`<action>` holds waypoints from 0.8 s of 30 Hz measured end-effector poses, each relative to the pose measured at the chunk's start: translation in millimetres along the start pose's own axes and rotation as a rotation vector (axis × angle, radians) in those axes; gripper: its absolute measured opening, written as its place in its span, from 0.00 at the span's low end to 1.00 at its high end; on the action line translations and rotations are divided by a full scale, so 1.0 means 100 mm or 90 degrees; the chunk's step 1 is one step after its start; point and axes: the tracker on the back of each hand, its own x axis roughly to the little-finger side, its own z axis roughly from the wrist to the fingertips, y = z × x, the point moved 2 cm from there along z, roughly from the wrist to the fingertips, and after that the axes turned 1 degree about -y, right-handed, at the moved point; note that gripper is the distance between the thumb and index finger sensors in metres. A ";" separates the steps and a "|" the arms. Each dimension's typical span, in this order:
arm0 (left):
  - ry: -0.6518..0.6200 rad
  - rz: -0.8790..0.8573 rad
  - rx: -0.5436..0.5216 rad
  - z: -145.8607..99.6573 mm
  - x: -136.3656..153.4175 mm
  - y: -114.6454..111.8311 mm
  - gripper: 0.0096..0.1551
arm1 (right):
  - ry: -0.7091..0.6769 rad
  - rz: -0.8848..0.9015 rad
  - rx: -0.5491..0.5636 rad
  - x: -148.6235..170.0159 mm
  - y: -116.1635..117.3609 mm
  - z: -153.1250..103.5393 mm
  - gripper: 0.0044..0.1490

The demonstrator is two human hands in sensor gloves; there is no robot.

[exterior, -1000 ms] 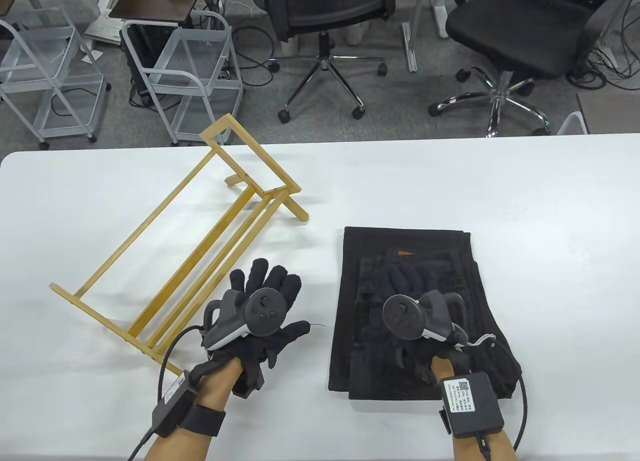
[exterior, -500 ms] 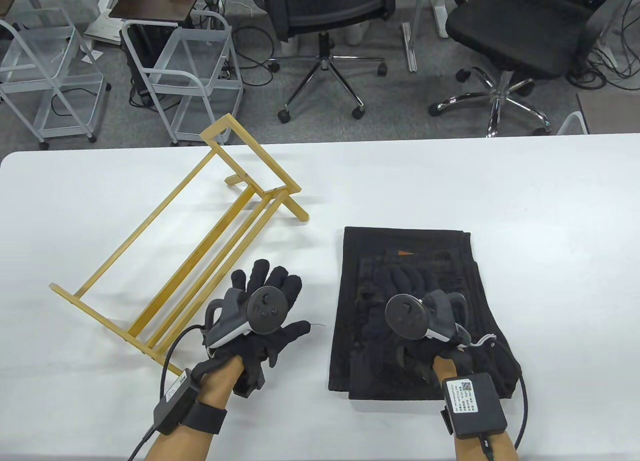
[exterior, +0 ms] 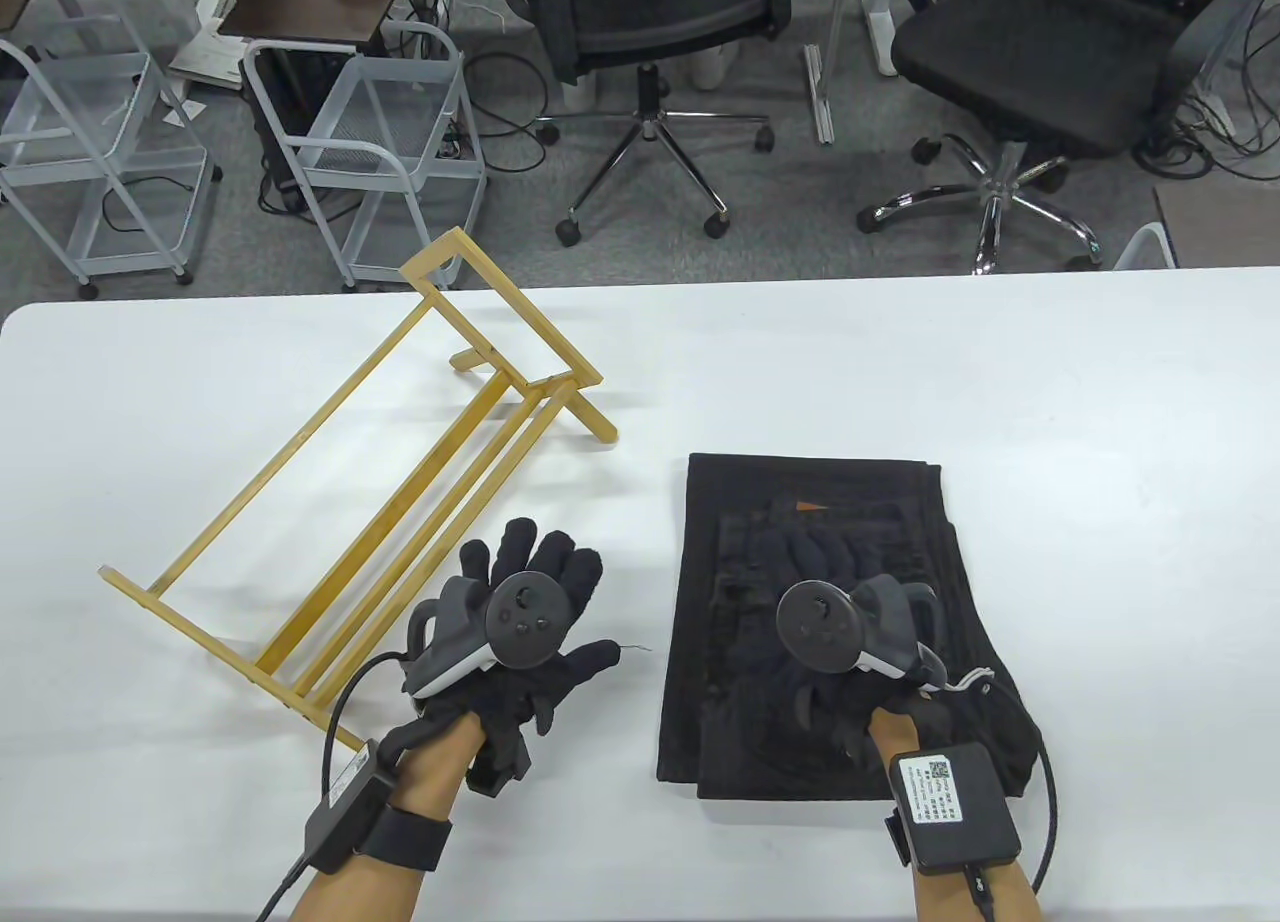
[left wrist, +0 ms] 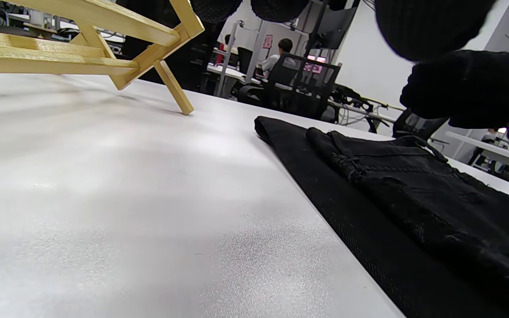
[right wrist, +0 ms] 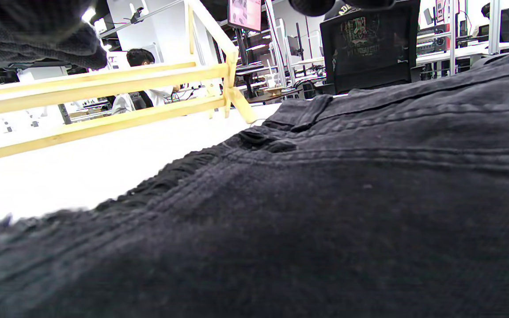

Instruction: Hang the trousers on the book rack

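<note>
Folded black trousers lie flat on the white table, right of centre; they also show in the left wrist view and the right wrist view. A bamboo book rack stands at the table's left, running diagonally; it also shows in the left wrist view and the right wrist view. My left hand lies flat, fingers spread, on the bare table between rack and trousers. My right hand rests flat on top of the trousers, fingers extended; no grip shows.
Beyond the table's far edge stand two black office chairs and white wire carts on the floor. Bare table surface lies to the right of the trousers and behind them.
My right hand has shifted slightly to the right on the trousers. The left hand, rack and trousers have not moved.
</note>
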 end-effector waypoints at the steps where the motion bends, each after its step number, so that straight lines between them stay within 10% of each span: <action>1: 0.000 -0.001 0.000 0.00 0.00 0.00 0.52 | 0.001 0.000 -0.001 0.00 0.00 0.00 0.67; 24: 0.015 0.010 -0.009 -0.02 0.04 0.03 0.53 | 0.055 -0.021 0.002 0.10 -0.06 -0.02 0.67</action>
